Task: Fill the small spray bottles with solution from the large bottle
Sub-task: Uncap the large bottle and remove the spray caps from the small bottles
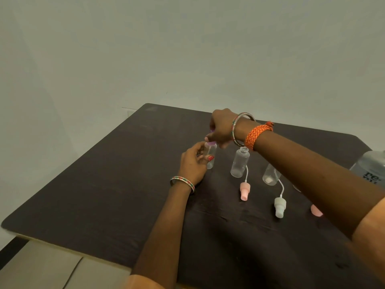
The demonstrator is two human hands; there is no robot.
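Left hand (192, 161) grips clear bottle (210, 157) upright on dark table (104, 184). Right hand (220, 128) pinches purple cap (212, 142) at its neck. Two open bottles (240, 163) alongside; pink sprayer (244, 190) and white sprayer (279, 207) lie near. Large bottle (370, 165) at right edge.

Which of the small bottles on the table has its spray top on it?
The leftmost small bottle, held by the left hand; the right hand grips its purple top. The middle bottle stands open, its pink top lying beside.
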